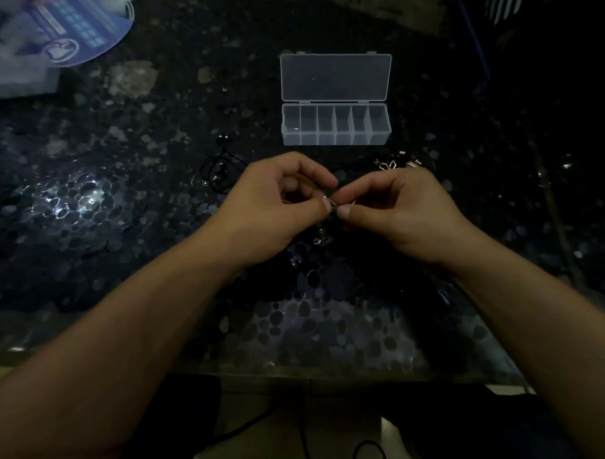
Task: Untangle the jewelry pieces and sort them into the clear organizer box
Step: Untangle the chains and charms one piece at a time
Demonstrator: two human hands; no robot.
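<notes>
Both hands, left hand [286,202] and right hand [393,205], are pinched on a small silver jewelry piece [334,207] (chain dangling below), held near of the clear plastic organizer box [335,139].

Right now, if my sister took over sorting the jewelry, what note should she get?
Left hand and right hand both pinch one small tangled metal piece, its chain dangling below.
Organizer box sits open behind the hands; only its leftmost compartment seems to hold something.
Black cord necklace lies left, silver pieces right.
Left: finish untangling, sort the rest.
</notes>
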